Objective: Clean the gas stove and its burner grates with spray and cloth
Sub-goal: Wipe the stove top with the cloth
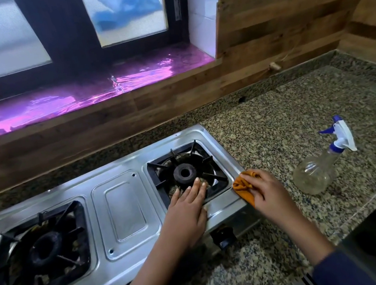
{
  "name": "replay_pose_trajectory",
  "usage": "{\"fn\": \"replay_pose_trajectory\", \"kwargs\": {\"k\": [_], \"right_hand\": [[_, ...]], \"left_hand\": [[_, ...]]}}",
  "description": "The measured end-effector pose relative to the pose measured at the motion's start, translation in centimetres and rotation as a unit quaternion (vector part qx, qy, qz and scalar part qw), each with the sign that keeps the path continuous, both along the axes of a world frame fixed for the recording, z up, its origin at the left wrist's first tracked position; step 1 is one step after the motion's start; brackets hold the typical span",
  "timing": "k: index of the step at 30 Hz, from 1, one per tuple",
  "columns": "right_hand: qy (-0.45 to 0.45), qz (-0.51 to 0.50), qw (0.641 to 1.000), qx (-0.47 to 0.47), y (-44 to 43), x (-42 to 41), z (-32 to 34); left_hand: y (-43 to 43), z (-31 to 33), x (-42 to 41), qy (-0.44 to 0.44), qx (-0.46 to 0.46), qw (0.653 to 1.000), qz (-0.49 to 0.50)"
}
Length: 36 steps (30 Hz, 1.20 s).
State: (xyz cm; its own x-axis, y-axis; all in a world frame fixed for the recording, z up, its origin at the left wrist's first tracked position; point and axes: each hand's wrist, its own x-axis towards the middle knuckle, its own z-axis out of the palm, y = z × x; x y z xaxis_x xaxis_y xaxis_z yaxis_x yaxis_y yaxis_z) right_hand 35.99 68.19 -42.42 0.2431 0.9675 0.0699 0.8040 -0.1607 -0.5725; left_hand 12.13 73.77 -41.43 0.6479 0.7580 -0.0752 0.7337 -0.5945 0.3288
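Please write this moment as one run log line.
left hand: flat on right grate | right hand: holds orange cloth at stove edge | spray bottle: on counter

A shiny stove (122, 202) sits on the speckled surface (277, 123). The left hand (187, 206) lies flat on the right grate (209, 161). The right hand (263, 187) holds an orange cloth (242, 186) against the stove's right edge. A clear spray bottle (316, 168) sits to the right.
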Motion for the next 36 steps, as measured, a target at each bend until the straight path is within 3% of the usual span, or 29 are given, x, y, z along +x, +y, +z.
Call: {"fn": "replay_pose_trajectory", "kwargs": {"k": [8,12,20,26,29,31,36], "right_hand": [[-0.035,0.031,0.999,-0.002,10.2,-1.3,0.2],[-0.014,0.016,1.0,0.008,7.5,-1.1,0.4],[0.097,-0.157,0.977,0.11,-4.9,-3.5,-1.9],[0.081,-0.199,0.959,0.187,-6.5,-8.6,-4.2],[0.04,-0.22,0.96,0.167,-7.3,-7.8,-5.0],[0.061,-0.235,0.959,0.15,-7.0,-6.4,-5.0],[0.193,-0.359,0.899,0.16,-4.7,-4.4,-3.2]], "left_hand": [[0.0,0.5,-0.2,-0.012,0.011,1.0,-0.006],[0.1,0.5,-0.7,-0.03,-0.008,0.999,-0.021],[1.2,0.1,-1.7,-0.102,-0.096,0.989,-0.051],[1.5,-0.3,-1.8,-0.104,-0.086,0.989,-0.061],[1.5,-0.6,-1.8,-0.103,-0.078,0.99,-0.063],[1.6,-0.7,-1.8,-0.107,-0.079,0.989,-0.06],[1.5,-0.8,-1.8,-0.107,-0.064,0.99,-0.062]]}}
